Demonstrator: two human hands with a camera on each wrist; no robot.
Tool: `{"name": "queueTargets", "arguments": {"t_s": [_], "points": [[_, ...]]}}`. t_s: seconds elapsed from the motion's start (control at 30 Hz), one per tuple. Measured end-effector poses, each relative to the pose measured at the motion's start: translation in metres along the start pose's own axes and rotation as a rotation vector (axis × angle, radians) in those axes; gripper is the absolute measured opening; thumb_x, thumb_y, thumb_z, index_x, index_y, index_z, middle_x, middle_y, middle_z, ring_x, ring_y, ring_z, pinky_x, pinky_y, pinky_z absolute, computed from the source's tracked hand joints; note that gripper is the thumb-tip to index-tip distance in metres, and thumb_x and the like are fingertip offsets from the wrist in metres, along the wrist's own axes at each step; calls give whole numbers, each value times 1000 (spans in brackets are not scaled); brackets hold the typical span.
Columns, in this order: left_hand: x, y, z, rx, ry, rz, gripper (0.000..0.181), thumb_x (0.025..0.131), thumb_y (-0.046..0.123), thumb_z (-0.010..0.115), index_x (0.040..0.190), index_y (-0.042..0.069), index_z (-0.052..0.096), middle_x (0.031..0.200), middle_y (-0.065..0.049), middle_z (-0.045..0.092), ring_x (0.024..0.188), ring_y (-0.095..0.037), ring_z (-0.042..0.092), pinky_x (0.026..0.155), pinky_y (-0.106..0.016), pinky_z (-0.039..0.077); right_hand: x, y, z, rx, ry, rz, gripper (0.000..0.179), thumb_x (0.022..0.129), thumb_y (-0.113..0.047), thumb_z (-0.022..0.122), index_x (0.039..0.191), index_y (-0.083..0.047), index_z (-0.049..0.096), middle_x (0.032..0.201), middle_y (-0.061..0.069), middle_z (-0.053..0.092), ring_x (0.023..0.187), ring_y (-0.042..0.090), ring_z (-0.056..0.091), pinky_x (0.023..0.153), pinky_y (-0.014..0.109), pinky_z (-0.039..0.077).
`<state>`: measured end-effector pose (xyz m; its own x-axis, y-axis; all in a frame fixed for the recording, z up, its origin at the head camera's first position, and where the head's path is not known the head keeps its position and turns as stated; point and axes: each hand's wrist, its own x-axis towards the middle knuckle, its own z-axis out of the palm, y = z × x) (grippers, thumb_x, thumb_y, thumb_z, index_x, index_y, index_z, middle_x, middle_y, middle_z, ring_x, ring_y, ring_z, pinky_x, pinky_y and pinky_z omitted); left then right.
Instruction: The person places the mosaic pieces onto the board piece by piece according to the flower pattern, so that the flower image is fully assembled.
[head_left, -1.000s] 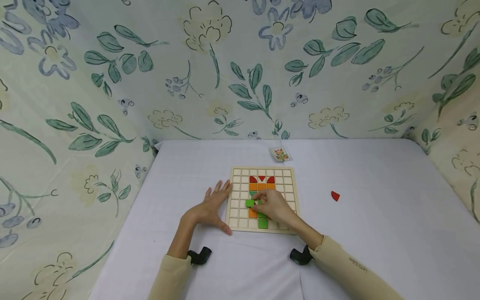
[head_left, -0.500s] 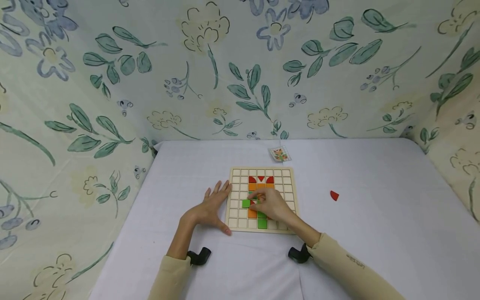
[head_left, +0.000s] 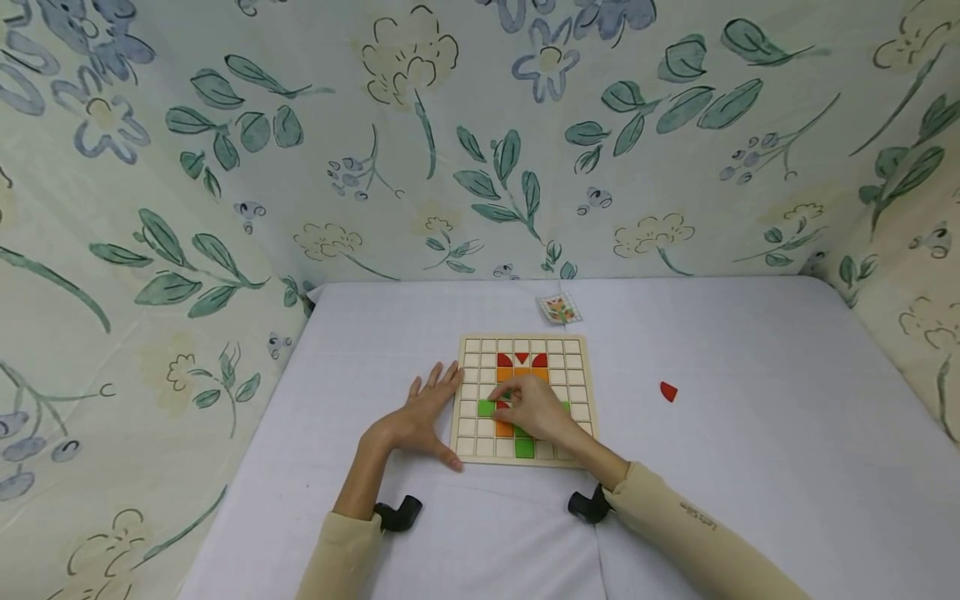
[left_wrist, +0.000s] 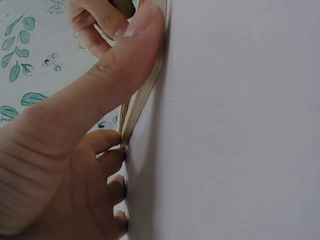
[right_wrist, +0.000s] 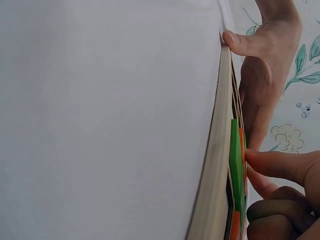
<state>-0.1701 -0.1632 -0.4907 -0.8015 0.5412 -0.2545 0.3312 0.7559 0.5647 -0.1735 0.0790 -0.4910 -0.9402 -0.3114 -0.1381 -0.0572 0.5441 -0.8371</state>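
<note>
A wooden grid board (head_left: 467, 447) lies on the table with red, orange and green pieces set in its cells. My left hand (head_left: 420, 417) rests at its left edge, fingers spread, with the thumb at the near left corner in the left wrist view. My right hand (head_left: 536, 408) is over the board's middle and hides several cells. Its curled thumb and index finger pinch the right side of a green square block (head_left: 486, 408), which lies in a cell left of a red piece (head_left: 502, 406). An orange block (head_left: 505, 428) and a green block (head_left: 524, 448) sit nearer me.
A loose red quarter-round piece (head_left: 668, 392) lies on the white cloth right of the board. Behind the board is a small patterned card (head_left: 560, 308). A floral curtain (head_left: 480, 167) hangs along the table's back and sides.
My right hand has shifted slightly left, and the green square block has moved left with it into a cell. The left hand has stayed in place.
</note>
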Motion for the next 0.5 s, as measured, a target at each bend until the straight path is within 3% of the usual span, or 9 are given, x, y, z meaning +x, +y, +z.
{"name": "queueTargets", "arguments": {"t_s": [0.3,0.5], "points": [[0,1,0,7,4,-5,149,59,47,100,167,9,4,176,-6,-6,163,-30,-15,132,-58,-9,-4,5,-10,77,-39,5,20,88,-16,81,108,-11,79,55,-6,32,48,9,28,46,19,24],[0,2,1,7,6,-17,150,59,45,101,167,9,4,176,-6,-5,163,-30,-14,132,-57,-9,-17,18,-35,73,-9,27,22,91,-21,79,111,-11,78,56,-5,30,49,12,26,46,21,21]]}}
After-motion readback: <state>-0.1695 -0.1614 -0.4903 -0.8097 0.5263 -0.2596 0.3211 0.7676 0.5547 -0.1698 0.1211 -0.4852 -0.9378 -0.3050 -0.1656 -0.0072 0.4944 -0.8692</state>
